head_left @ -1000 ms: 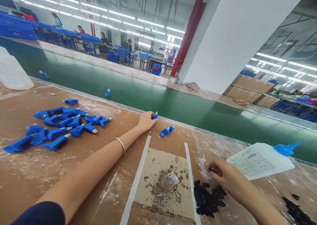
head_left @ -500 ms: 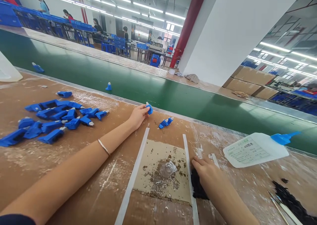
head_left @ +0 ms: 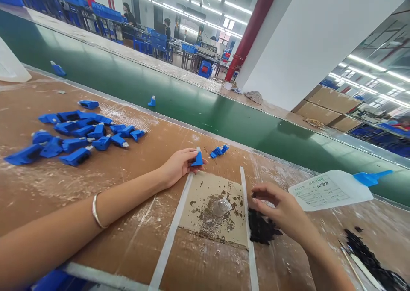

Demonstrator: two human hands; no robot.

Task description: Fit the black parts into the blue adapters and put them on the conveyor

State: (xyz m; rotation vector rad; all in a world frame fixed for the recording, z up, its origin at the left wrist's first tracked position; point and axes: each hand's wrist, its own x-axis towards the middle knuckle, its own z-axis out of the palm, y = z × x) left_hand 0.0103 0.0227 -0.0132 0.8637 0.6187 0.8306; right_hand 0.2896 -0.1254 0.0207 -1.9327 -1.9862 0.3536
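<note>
My left hand (head_left: 179, 167) grips a small blue plastic part with a white tip (head_left: 198, 157), tip upward, just past the far left corner of a stained cardboard square (head_left: 195, 218). On that square sits a small clear plastic piece (head_left: 221, 206) amid wet-looking dark spots. Above a heap of black strips (head_left: 260, 227), thumb and fingers of my right hand (head_left: 285, 207) pinch a small black piece (head_left: 254, 195); its exact shape is too small to tell. A couple of blue parts (head_left: 219, 151) lie together beyond the square.
Several blue parts (head_left: 75, 145) are piled at left. A glue bottle with a blue nozzle (head_left: 329, 190) lies at right, near more black strips (head_left: 368, 257) and thin sticks (head_left: 352, 265). Behind runs a green conveyor belt (head_left: 198, 111) carrying blue parts. White tape strips (head_left: 169, 244) flank the cardboard.
My left hand has drawn the blue part back from the belt edge toward the cardboard. My right hand has lifted off the black heap with a small black piece. The view has tilted down slightly.
</note>
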